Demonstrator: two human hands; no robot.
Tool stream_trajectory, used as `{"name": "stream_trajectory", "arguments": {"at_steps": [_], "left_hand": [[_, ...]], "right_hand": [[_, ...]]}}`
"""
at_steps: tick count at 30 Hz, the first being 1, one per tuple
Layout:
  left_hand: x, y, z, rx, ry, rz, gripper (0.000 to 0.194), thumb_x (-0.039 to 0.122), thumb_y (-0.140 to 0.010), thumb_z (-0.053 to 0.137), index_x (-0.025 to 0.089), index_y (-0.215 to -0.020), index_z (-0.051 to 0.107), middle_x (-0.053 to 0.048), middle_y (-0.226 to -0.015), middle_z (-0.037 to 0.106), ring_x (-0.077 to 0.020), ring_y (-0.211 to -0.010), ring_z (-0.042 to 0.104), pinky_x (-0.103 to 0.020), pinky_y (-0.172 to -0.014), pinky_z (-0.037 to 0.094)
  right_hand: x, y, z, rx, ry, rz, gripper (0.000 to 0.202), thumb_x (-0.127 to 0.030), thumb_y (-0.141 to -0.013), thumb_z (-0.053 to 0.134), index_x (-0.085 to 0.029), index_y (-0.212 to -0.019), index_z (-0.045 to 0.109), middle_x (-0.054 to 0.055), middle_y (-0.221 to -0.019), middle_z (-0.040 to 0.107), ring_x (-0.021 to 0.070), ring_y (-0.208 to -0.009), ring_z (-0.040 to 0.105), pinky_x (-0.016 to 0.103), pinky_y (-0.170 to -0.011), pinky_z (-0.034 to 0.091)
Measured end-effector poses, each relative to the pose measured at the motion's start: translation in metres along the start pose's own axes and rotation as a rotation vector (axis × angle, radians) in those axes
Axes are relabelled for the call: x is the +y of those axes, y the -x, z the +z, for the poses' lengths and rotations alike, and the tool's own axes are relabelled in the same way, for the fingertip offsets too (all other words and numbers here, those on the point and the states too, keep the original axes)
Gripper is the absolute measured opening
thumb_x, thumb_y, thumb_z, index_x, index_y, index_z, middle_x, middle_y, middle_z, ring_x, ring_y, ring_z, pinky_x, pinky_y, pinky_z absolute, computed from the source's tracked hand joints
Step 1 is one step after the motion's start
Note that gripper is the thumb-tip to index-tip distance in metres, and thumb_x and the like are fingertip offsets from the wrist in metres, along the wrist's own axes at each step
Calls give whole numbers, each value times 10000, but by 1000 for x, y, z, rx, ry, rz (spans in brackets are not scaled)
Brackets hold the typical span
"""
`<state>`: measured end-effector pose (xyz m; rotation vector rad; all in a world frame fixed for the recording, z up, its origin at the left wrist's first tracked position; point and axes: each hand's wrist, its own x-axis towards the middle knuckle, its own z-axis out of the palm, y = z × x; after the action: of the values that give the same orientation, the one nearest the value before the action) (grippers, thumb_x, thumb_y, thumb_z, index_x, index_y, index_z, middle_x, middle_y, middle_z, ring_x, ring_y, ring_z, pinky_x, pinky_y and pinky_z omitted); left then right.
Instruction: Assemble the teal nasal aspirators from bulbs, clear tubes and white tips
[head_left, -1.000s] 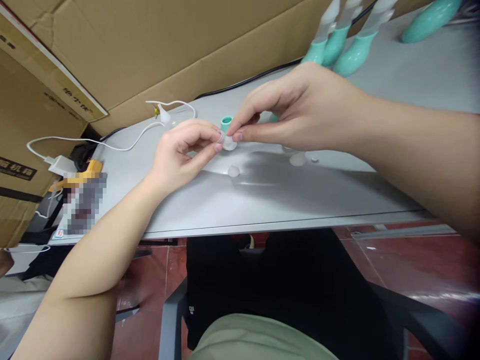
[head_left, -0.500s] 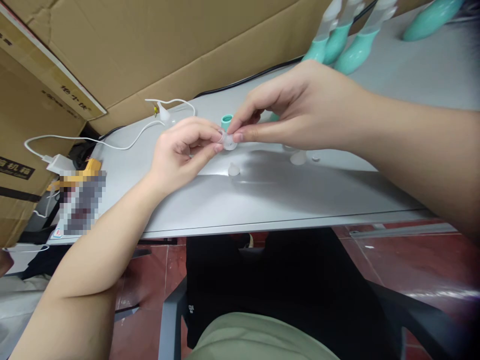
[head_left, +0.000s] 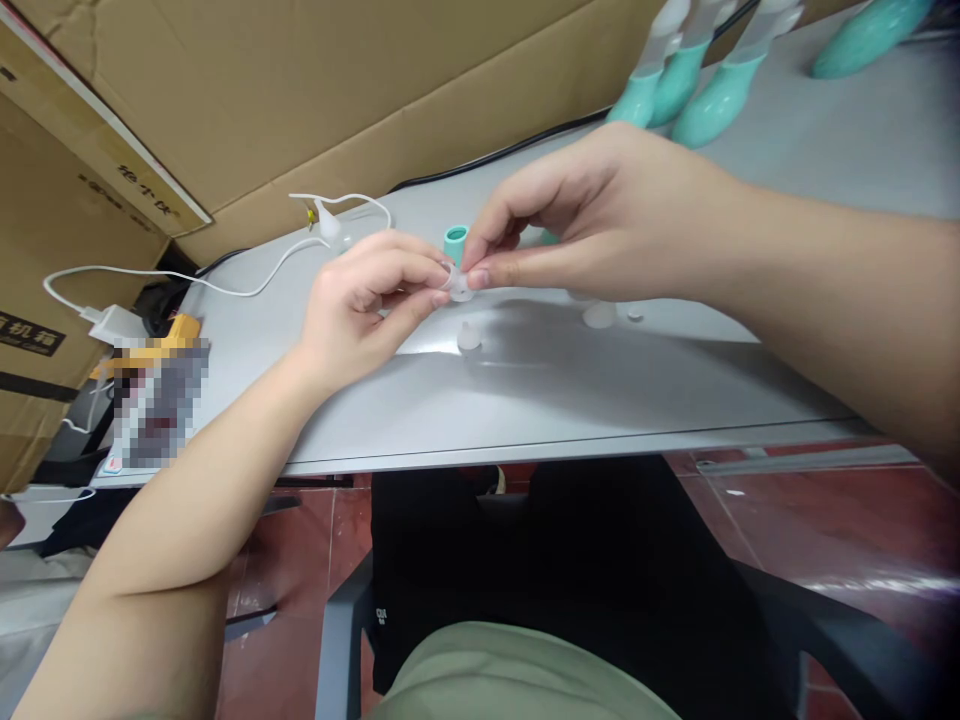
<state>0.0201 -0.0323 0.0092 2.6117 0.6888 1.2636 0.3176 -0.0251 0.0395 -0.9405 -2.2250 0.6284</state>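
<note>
A small clear plastic cup-shaped part is held above the grey table by both hands. My left hand pinches its left side between thumb and fingers. My right hand has thumb and fingertips closed at its right edge; whether a smaller piece sits between them is hidden. Just behind stands a teal bulb's open neck, upright. On the table in front lies a small translucent pointed tip. Under my right hand are another translucent piece and a small white disc.
Several teal bulbs with clear tubes stand at the back right. A white cable and a white pointed nozzle lie at the back left. Cardboard walls the rear. A yellow tool sits near the left edge.
Both hands keep their pinch on the clear part, with only slight finger movement. The whole view has shifted a little; the things on the table stay in place.
</note>
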Motion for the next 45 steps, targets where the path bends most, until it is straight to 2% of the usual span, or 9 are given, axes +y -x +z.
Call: {"name": "stream_trajectory", "arguments": {"at_steps": [6,11,18,23,27,30,34,39,45], "left_hand": [[-8,3,4,53,39,-86,607,893,-1240,709,317,-1179,892,-92,-1256,919,-268,-1097,924,-533,-910,851],[-9,4,5,73,48,-120,666,952,-1225,673,318,-1224,878,-93,-1308,894,-269,-1190,935,-532,-962,879],[-12,2,10,70,385,-233,511,830,-1117,962,323,-1172,992,-51,-1309,952,-226,-1132,986,-449,-981,905],[-18,1,12,35,486,-416,639,917,-1004,1016,296,-1154,1006,-69,-1349,968,-224,-1103,994,-402,-962,905],[-19,1,12,32,583,-413,443,737,-1047,1080,300,-1093,1028,-56,-1277,967,-189,-1056,980,-331,-912,879],[-15,0,15,74,659,-392,330,627,-1039,1121,309,-1042,1032,-29,-1186,958,-150,-983,953,-278,-877,850],[-6,-3,19,143,703,-497,206,435,-994,1152,293,-936,1014,-17,-1111,937,-125,-913,913,-241,-841,819],[-5,-6,22,175,722,-477,113,246,-956,1078,313,-892,1014,6,-1023,907,-90,-857,880,-189,-799,783],[-17,-5,23,169,644,-390,119,234,-1002,998,302,-905,1004,1,-1019,880,-74,-807,841,-184,-750,750]], "right_hand": [[2,1,2,34,-3,-45,328,-651,-1191,855,-374,-1324,970,60,-1250,962,327,-1157,882,514,-1100,741],[7,-4,7,44,77,-72,369,-650,-1147,899,-360,-1368,959,82,-1292,949,362,-1265,869,514,-1165,729],[-7,-1,9,78,203,-86,331,-601,-1181,722,-328,-1257,894,79,-1293,940,339,-1188,869,521,-1161,699],[-12,-10,8,12,337,-34,356,-632,-1155,698,-369,-1308,882,100,-1339,931,391,-1215,857,569,-1191,687],[-15,-11,14,2,363,-35,335,-571,-1189,686,-341,-1314,895,90,-1328,926,368,-1258,869,513,-1222,676],[-16,-6,21,98,363,-97,209,-442,-1166,758,-308,-1261,888,53,-1247,922,317,-1203,875,448,-1174,682],[-14,-2,27,190,356,-214,21,-272,-1091,826,-281,-1106,837,33,-1100,897,262,-1070,853,367,-1055,694],[-13,-5,27,179,357,-207,54,-255,-1081,837,-273,-1059,791,25,-1080,877,266,-1059,852,374,-1047,683],[-14,-8,27,179,304,-141,188,-288,-1071,878,-265,-960,728,40,-1036,835,283,-1086,834,394,-1094,682]]}}
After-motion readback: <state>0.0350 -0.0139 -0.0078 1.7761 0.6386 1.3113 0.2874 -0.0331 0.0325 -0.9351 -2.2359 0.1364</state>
